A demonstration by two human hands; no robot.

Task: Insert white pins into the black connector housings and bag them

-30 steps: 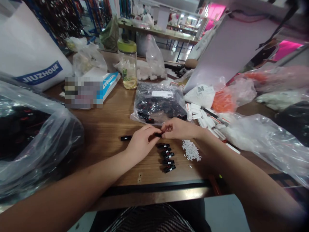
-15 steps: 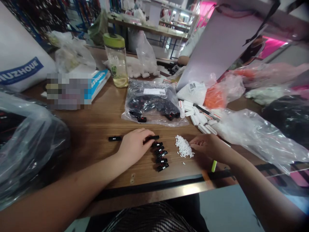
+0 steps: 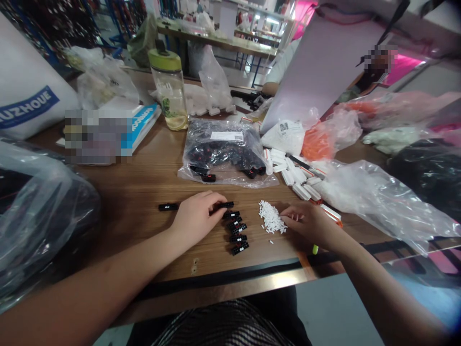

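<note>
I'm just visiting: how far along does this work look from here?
Done, it seems: five black connector blocks sit lined up on the wooden table. In hand: the left hand touches another block, and the right hand sits beside a pile of small white pieces. Left: a full-looking plastic bag of black blocks and one lone block.

Black connector housings (image 3: pixel 239 248) with red-and-white marks; white pins (image 3: pixel 271 217) beside.
</note>
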